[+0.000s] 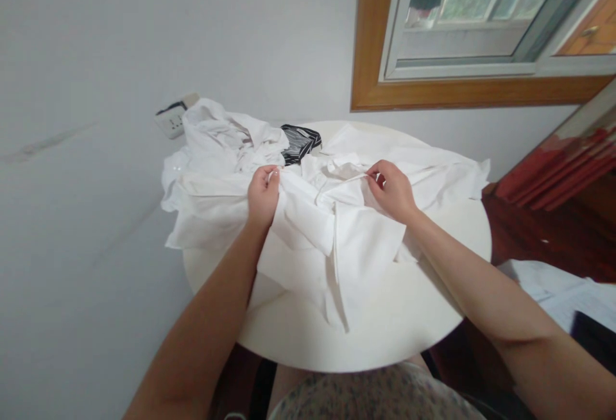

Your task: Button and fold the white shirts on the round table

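Observation:
A white shirt (308, 247) lies spread and rumpled over a round white table (385, 336), its front folds hanging toward me. My left hand (264, 192) pinches the shirt's fabric near the collar area, thumb against fingers. On the other side, my right hand (392, 190) pinches a white edge of the same shirt between thumb and fingertips. One sleeve reaches out to the table's right edge. Just beyond my left hand sits a heap of crumpled white cloth (226, 138). Beside that heap is a black item with white stripes (301, 142), partly covered.
A wall socket (172, 120) is behind the heap at the left, on the white wall. A wood-framed window (368, 80) is at the upper right. Red curtain fabric (553, 170) hangs at the right, and papers (572, 292) lie below the table's right side.

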The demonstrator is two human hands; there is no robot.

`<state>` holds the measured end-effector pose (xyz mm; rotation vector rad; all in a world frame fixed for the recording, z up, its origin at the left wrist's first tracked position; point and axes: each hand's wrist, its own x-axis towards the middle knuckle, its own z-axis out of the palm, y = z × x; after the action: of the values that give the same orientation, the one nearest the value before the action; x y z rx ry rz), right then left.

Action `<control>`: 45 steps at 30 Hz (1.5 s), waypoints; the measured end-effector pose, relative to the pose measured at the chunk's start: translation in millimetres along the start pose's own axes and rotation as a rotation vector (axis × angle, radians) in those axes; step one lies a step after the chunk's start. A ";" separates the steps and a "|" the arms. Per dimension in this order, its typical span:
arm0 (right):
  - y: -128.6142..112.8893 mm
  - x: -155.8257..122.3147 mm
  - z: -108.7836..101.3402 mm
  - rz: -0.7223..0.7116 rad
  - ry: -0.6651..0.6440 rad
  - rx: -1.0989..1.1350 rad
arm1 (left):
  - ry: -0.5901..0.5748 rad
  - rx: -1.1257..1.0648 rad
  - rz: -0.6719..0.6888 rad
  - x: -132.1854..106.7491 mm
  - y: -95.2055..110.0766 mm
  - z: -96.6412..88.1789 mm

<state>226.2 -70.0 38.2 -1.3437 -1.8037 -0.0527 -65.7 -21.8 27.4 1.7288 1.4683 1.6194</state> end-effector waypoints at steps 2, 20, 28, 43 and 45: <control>0.6 0.0 1.7 -0.009 -0.010 0.016 | 0.008 0.125 0.020 0.2 -1.7 -3.4; 6.8 -5.9 20.7 -0.040 -0.009 0.078 | -0.798 0.171 0.351 -32.7 21.1 17.4; 8.0 -5.0 21.3 0.029 -0.038 0.053 | -0.857 0.083 0.389 -26.1 28.6 11.5; -19.5 -8.4 6.7 -0.282 -0.121 0.168 | -0.664 0.162 0.506 -43.1 34.9 19.2; -27.5 -10.4 5.3 -0.395 -0.250 0.215 | -0.651 0.148 0.479 -43.5 34.9 20.3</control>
<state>201.6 -86.8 40.2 -0.8594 -2.1956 0.0994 -24.4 -64.5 27.5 2.5131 0.9167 0.9631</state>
